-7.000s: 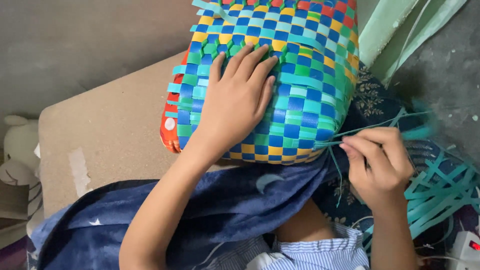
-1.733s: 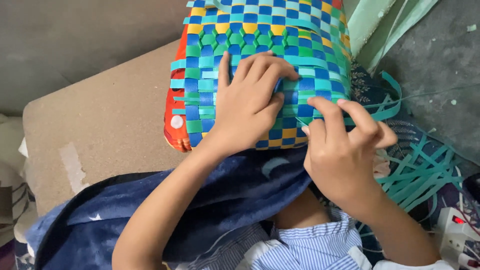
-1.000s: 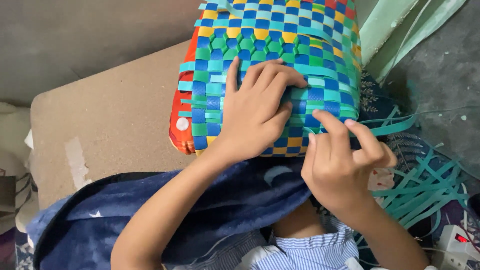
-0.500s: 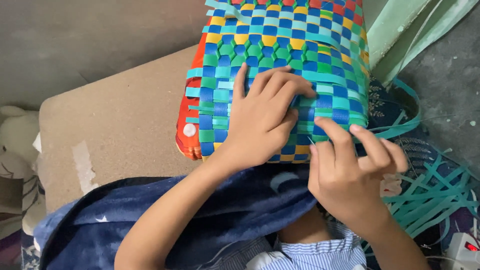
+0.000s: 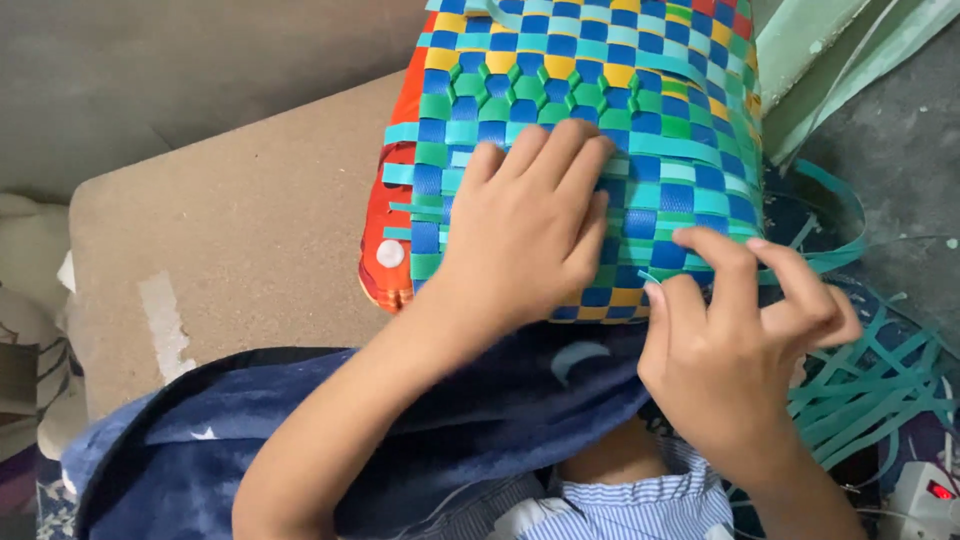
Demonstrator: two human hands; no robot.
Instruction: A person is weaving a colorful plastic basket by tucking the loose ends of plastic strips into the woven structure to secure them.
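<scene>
Pressing the woven plastic basket (image 5: 590, 130) flat-palmed on the lap with the released left hand (image 5: 530, 230), pinching a teal strip (image 5: 800, 262) at its lower edge in the right hand (image 5: 735, 350), risking kinking it by tugging.

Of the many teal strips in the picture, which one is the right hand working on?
The strip that runs from the basket edge under the right hand fingers and loops out to the right. The other loose strips lie in a pile lower right, untouched.
</scene>
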